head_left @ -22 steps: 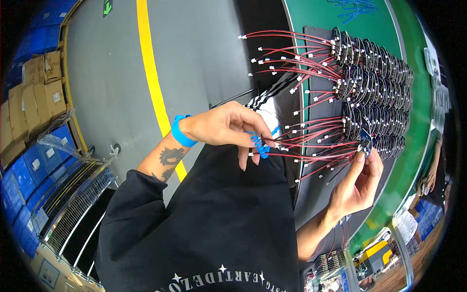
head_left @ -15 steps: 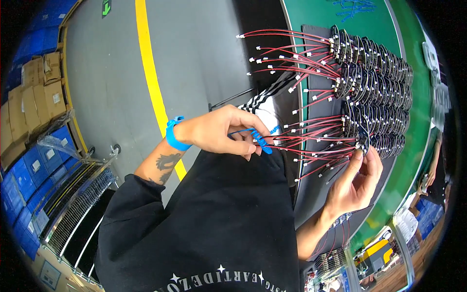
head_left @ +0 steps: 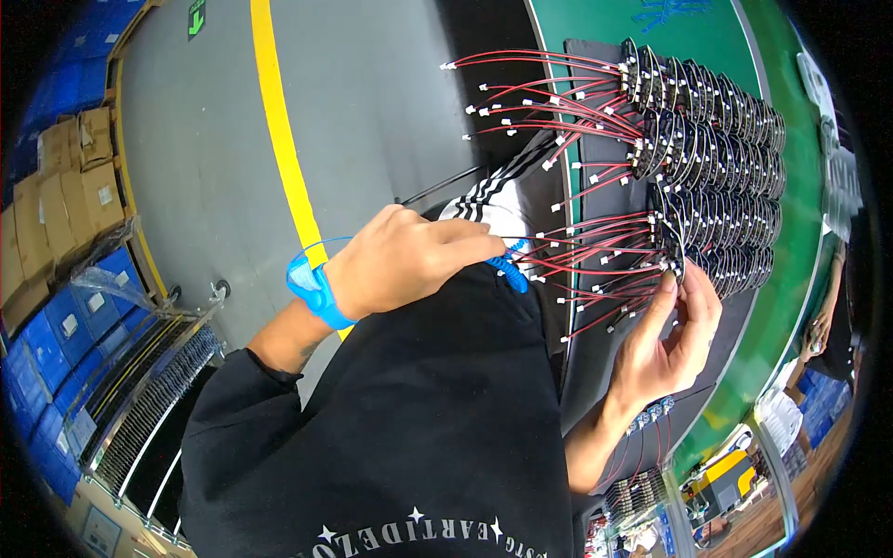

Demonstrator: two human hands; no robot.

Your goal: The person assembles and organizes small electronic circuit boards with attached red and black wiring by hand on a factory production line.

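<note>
My left hand (head_left: 409, 262) is closed, its fingertips pinching what looks like the free end of a thin wire lead (head_left: 532, 239). On that wrist sits a blue wrist strap (head_left: 314, 293), and its blue coiled cord (head_left: 508, 272) hangs just below the fingertips. My right hand (head_left: 672, 337) pinches a small black curved part (head_left: 674, 268) between thumb and fingers, at the near end of a row. Similar black parts (head_left: 712, 153) with white spots stand packed in several rows. Red and black leads with white connectors (head_left: 484, 111) spread leftward from the rows.
The rows rest on a dark mat (head_left: 584, 58) on a green bench (head_left: 553, 19). Blue strips (head_left: 665, 13) lie at its far end. Cartons (head_left: 79, 186), blue boxes (head_left: 42, 344) and a wheeled rack (head_left: 153, 409) stand left. Another person's hand (head_left: 819, 330) shows at right.
My left hand has moved left and turned, back now upward, drawing a lead out with it. My right hand has shifted slightly left with the black part, which now sits closer to the row.
</note>
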